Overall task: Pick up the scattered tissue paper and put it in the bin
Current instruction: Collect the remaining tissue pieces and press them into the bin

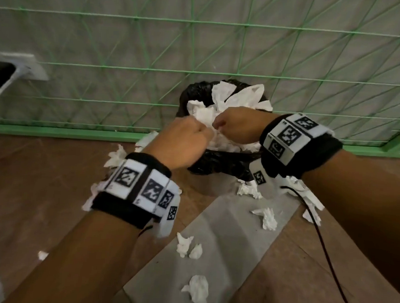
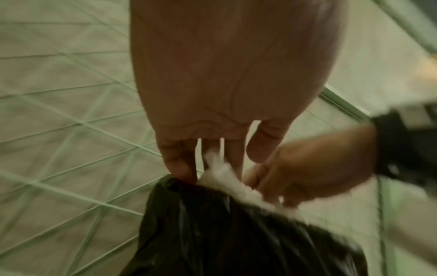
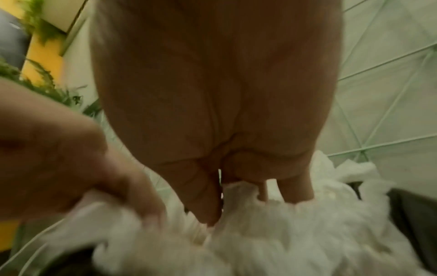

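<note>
Both hands were over the black-bagged bin (image 1: 219, 162) at the green mesh wall (image 1: 130, 51). Left hand (image 1: 183, 143) and right hand (image 1: 238, 124) met above the heaped white crumpled tissue paper (image 1: 233, 97) in the bin mouth. Left grip: fingers pointed down, tissue caught between them, per the left wrist view. Right grip: fingers dug down into the pile; can't tell whether it had hold of any. Loose tissue pieces (image 1: 197, 290) lay on the brown floor (image 1: 38, 187) and grey sheet (image 1: 225, 243), well short of either grip.
</note>
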Tool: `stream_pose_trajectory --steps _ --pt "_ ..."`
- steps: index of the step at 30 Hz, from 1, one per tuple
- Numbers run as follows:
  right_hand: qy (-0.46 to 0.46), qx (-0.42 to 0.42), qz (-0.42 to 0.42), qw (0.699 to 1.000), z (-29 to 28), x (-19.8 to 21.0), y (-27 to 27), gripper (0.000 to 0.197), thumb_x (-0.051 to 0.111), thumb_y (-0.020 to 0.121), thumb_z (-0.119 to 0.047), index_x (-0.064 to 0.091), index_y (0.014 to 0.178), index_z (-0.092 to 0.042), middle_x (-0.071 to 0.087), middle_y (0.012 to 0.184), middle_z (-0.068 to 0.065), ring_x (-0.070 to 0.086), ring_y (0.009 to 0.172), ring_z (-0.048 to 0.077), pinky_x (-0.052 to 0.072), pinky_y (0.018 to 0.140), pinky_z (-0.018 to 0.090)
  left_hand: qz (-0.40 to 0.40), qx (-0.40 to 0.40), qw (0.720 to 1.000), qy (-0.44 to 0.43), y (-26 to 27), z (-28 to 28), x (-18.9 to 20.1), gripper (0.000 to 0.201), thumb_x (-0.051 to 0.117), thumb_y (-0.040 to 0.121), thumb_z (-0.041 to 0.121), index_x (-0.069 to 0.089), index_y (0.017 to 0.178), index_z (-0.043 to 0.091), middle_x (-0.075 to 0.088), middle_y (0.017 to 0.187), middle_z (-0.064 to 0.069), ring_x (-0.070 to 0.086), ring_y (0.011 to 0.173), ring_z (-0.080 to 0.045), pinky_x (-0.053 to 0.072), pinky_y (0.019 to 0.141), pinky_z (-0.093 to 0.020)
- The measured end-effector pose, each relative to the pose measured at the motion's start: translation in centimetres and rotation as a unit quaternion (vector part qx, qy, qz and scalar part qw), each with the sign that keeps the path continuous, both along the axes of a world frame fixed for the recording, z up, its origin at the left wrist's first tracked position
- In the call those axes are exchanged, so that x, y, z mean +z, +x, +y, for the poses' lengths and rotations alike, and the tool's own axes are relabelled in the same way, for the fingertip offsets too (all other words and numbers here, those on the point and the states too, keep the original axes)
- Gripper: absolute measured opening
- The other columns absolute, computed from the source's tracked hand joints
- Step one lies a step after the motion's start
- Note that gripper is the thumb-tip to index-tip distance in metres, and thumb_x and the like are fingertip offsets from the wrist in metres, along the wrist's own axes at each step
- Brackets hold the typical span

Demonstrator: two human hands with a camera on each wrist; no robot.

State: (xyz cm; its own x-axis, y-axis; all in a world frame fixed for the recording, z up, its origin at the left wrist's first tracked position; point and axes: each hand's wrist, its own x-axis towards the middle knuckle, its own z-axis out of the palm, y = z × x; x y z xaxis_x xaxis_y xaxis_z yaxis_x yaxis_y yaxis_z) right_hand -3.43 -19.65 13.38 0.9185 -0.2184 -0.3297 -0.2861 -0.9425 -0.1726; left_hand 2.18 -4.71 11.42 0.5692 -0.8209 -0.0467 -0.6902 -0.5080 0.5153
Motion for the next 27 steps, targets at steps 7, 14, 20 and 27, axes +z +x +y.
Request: stream_pose_trajectory --steps 7,14,20,27 --pt "0.249 -0.206 -0.282 0.904 -5.0 5.7 -4.5 0.033 0.042 0.081 0.008 0.067 0.081 -0.013 0.071 0.097 0.013 0.070 0.087 0.024 0.057 0.068 0.036 -0.083 0.036 0.993 0.079 -0.9 -2.0 -0.8 0.042 0.026 0.091 0.039 0.064 0.095 0.024 0.033 0.116 -0.004 0.023 0.104 -0.022 0.020 0.090 -0.044" --pt "0.103 -0.438 -0.021 0.893 -14.9 -11.2 -14.4 0.038 0.055 0.093 -0.021 0.053 0.130 -0.011 0.054 0.132 0.023 0.055 0.113 0.036 0.043 0.099 0.044 0.010 0.245 0.931 -0.272 -0.9 2.4 -4.0 0.031 0.047 0.080 0.023 0.048 0.110 0.029 0.041 0.110 0.000 0.045 0.104 -0.021 0.036 0.096 -0.047" --pt "0.118 -0.428 0.070 0.893 -10.7 -21.8 -17.8 0.098 0.054 0.062 -0.086 0.026 0.146 -0.043 0.004 0.162 0.008 0.013 0.147 0.035 0.021 0.117 0.053 -0.027 0.166 0.985 0.042 -5.2 6.5 -15.8 0.061 0.042 0.085 0.055 0.034 0.140 0.029 0.036 0.143 -0.008 0.038 0.130 -0.035 0.037 0.103 -0.051" --pt "0.006 -0.264 0.054 0.963 -3.1 -24.1 -14.7 0.049 0.059 0.083 -0.039 0.045 0.129 -0.026 0.033 0.133 0.013 0.042 0.118 0.041 0.044 0.095 0.045 -0.014 0.002 0.977 0.211 -11.3 7.7 -24.7 0.060 0.054 0.090 0.042 0.024 0.140 0.054 0.022 0.155 -0.008 0.036 0.134 -0.035 0.040 0.106 -0.049"
